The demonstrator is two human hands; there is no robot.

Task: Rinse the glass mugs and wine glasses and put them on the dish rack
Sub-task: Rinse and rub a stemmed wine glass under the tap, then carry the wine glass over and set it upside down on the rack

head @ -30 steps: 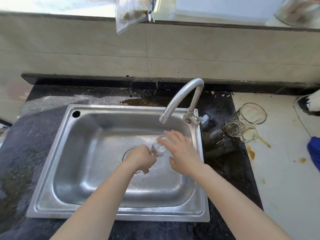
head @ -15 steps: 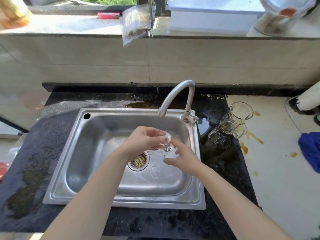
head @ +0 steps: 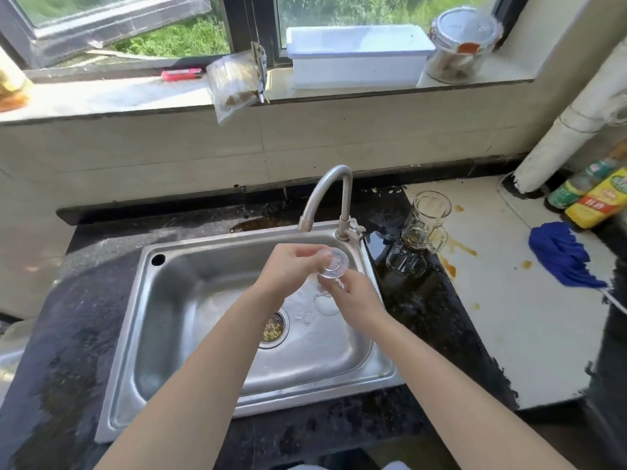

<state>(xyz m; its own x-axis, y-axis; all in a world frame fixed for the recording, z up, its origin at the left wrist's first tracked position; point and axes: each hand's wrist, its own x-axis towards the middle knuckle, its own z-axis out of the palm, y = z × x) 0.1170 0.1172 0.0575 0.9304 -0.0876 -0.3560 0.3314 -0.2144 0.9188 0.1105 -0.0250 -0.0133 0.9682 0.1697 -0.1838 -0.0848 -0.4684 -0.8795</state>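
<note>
The clear wine glass (head: 334, 264) hangs over the right half of the steel sink (head: 169, 300), tipped so its round, flat foot faces the camera and its thin stem runs down behind it. Both hands are together on it: the left hand (head: 291, 269) pinches the edge of the foot with curled fingers, and the right hand (head: 356, 300) curls around the lower part just below; its bowl is hidden. In the sink's floor sits a round drain strainer (head: 273, 329) holding pale scraps. A curved matte metal faucet (head: 325, 198) rises from the sink's back right corner. Just right of the sink, on wet black speckled counter (head: 424, 317), stand a taller glass mug (head: 429, 215) and, touching it in front, a faceted glass mug (head: 405, 261). Further right of the sink lie a white, brown-stained surface (head: 509, 317), a crumpled blue cloth (head: 563, 256), and a yellow-labelled bottle (head: 597, 201) beside a green-labelled bottle (head: 576, 188); their writing is too blurred to read.
</note>
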